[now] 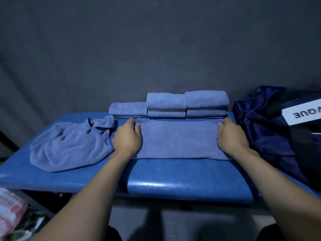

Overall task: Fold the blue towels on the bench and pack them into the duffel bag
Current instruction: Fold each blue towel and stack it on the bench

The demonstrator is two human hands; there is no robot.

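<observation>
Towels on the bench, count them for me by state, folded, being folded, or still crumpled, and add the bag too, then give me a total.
Folded towels stacked at the back: 5, as far as the layers can be told apart
Towel being folded, left hand and right hand pinching its far corners: 1
Crumpled towel: 1
Duffel bag: 1
Total: 8

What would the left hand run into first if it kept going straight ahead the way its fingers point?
Probably the single folded towel at the back of the bench. The left hand pinches the far left corner of the flat towel, its fingers aimed away from the person. The gap between looks short, though depth is unclear.
</observation>
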